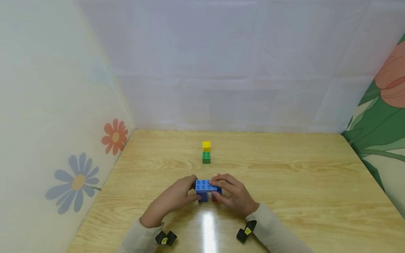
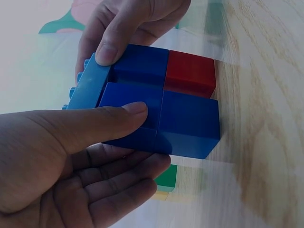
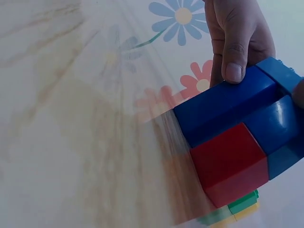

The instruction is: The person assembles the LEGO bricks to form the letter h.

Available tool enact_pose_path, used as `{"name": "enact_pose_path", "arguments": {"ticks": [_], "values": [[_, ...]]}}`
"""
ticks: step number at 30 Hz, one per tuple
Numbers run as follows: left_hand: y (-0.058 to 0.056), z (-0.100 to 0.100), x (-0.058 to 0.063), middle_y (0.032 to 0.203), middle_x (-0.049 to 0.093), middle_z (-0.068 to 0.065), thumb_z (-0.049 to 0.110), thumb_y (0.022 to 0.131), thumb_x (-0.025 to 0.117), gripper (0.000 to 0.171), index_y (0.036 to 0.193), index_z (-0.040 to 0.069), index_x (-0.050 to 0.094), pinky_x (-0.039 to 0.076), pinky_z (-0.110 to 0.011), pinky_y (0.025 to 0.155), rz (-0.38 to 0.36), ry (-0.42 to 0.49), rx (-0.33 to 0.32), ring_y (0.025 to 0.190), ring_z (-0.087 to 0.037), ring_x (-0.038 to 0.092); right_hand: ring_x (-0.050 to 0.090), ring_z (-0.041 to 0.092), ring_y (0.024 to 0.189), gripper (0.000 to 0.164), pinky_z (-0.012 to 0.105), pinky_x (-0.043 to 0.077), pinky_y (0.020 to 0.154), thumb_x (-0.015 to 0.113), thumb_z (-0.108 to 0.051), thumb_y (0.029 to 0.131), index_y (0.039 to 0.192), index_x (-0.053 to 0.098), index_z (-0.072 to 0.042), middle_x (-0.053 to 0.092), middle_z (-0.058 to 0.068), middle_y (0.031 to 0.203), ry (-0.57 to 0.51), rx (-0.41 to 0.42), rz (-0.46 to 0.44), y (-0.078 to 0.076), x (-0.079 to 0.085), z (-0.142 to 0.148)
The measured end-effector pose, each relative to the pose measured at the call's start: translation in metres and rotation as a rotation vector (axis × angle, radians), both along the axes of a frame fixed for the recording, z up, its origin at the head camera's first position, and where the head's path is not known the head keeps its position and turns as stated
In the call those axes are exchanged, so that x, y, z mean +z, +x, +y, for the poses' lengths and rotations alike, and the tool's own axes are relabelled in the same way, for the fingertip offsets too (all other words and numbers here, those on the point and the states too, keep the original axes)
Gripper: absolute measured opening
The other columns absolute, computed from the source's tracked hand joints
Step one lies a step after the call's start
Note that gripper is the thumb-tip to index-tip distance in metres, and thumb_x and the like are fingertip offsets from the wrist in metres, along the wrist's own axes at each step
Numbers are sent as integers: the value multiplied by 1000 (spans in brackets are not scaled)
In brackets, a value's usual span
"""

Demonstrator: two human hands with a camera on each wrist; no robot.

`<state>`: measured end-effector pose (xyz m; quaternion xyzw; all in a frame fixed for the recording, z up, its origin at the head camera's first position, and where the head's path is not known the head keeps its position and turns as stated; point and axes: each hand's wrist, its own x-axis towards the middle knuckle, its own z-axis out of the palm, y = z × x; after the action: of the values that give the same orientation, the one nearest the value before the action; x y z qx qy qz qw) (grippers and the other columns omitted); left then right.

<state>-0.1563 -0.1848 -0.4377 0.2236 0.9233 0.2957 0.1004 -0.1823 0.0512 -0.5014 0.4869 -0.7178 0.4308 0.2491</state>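
A small block structure stands on the table between both hands. A light blue brick (image 1: 202, 185) with studs lies across two columns. One column is two dark blue bricks (image 2: 189, 124); the other is a dark blue brick (image 2: 141, 65) over a red brick (image 3: 229, 164). My left hand (image 1: 177, 194) grips the all-blue column, thumb on its near face and fingers behind. With my right hand (image 1: 235, 196) I pinch the other side at the top, a fingertip over the light blue brick's studs and the thumb at its near edge.
Farther back on the wooden table (image 1: 284, 168), a green brick (image 1: 206, 157) sits right before a yellow brick (image 1: 206, 146). A white cloth wall (image 1: 205, 70) closes the back, and flower-printed panels stand at left and right.
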Motion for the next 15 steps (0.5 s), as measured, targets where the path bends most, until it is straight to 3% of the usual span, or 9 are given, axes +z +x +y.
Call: {"name": "enact_pose_path", "arguments": {"ticks": [15], "values": [[3, 0, 3, 102, 66, -4, 16, 89, 73, 23, 102, 9, 55, 54, -36, 82, -11, -2, -1, 97, -20, 64, 60, 21, 111, 31, 35, 48, 99, 66, -19, 94, 123, 65, -8, 61, 7, 119, 15, 22, -13, 1, 3, 2]]}}
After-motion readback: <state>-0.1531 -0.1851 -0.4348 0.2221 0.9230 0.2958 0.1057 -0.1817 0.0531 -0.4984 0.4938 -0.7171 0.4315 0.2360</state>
